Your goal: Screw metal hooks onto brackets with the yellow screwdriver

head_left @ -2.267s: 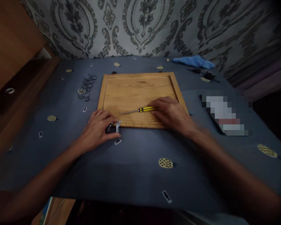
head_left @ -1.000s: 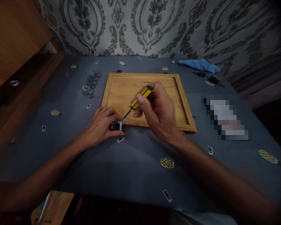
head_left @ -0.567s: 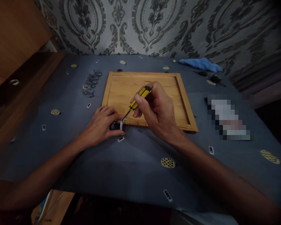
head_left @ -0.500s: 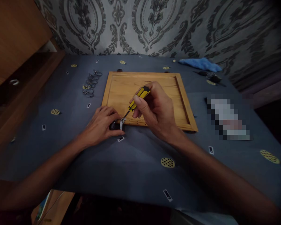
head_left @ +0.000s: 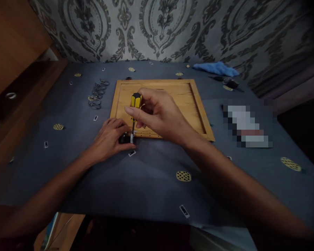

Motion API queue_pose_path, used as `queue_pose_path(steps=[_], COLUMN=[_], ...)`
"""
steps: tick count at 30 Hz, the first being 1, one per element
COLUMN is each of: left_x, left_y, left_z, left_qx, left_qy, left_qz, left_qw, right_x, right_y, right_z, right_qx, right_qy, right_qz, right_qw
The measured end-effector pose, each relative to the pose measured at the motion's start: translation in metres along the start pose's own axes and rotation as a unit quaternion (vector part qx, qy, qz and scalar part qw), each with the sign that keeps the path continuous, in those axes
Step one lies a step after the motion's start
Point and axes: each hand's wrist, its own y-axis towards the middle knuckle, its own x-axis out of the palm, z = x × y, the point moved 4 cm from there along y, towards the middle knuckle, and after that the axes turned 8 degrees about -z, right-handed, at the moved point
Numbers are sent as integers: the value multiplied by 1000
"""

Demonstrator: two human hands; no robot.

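Left hand [head_left: 110, 137]: pinching a small silver-and-black metal fitting [head_left: 132, 138] at the near edge of the framed golden wooden board [head_left: 157, 82].
Right hand [head_left: 162, 113]: clamped on a yellow-and-black screwdriver [head_left: 136, 101].
Tilt: swung from slanted to near-upright, apparently squarer to the fitting.

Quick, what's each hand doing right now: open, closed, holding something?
Left hand: partly curled about the metal piece at the board's edge; whether it grips can't be told.
Right hand: closed, holding the screwdriver.
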Motion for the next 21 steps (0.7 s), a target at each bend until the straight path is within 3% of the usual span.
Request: queue_pose_path(steps=[7,16,21], left_x=[0,-2,-3], left_y=[-1,-1,-1], left_z=[0,0,0], left_qx=[-2,-6,-8], left_qy=[0,4,-5], left_qz=[-3,-8,-3], left_qw=[1000,1000,1000], right_x=[-6,1,-1], right_y=[2,4,8], right_z=[0,12,6], right_qx=[-30,-20,-20], right_qy=[88,149,137], right_qz=[-91,-10,-52], right_qw=[992,989,989])
